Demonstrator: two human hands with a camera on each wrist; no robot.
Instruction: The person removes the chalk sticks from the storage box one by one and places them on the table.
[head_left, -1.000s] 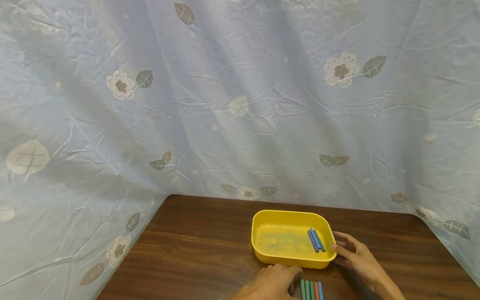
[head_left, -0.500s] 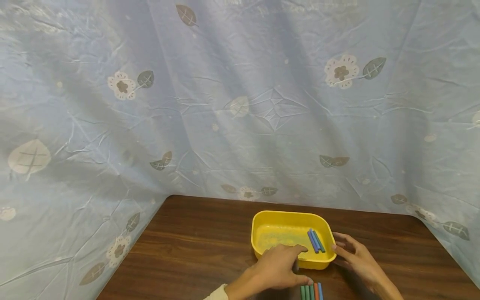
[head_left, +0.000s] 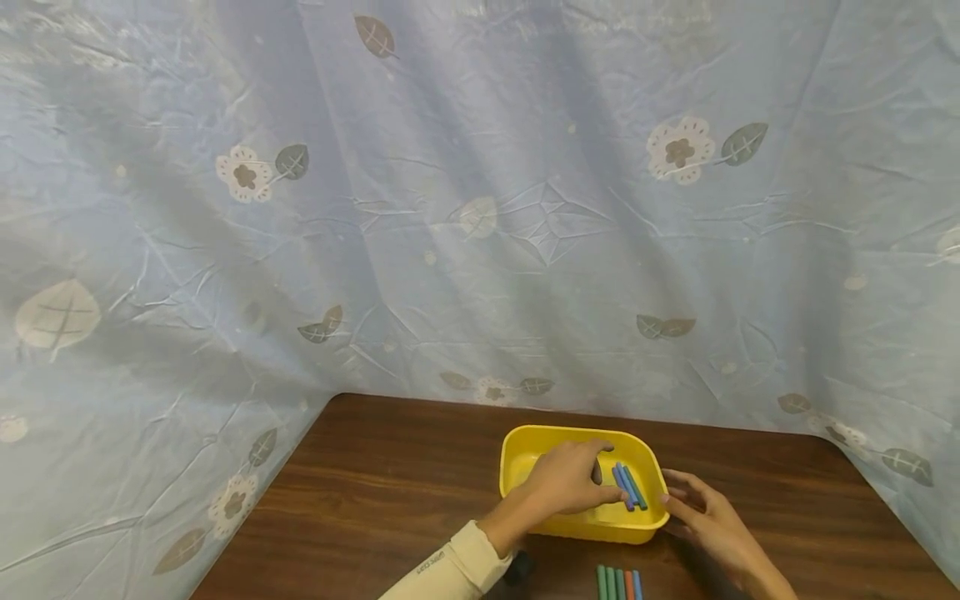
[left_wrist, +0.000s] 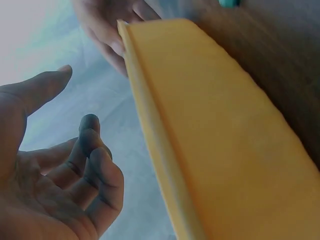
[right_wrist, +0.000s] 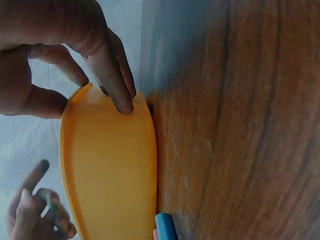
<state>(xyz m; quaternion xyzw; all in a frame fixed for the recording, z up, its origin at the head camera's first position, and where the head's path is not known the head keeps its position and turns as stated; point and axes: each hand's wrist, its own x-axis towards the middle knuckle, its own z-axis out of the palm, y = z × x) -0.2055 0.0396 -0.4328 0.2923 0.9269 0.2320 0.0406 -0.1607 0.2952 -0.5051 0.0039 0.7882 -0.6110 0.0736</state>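
While the right hand [head_left: 707,518] pinches the rounded yellow tub [head_left: 600,531], the left hand [head_left: 567,481] hovers above it, fingers wide | inside: slim cylindrical sticks [head_left: 631,488] | wood-grained table [head_left: 390,471]

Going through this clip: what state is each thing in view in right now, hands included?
Yellow rectangular plastic tub: upright, uncovered
Blue, purple and green round sticks: lying together in the tub's right end
Green, orange-red and blue round sticks: in a row on the table
Left hand: over the tub, holding nothing
Right hand: gripping the tub's right end
Pale blue leaf-and-flower curtain: hanging, wrinkled
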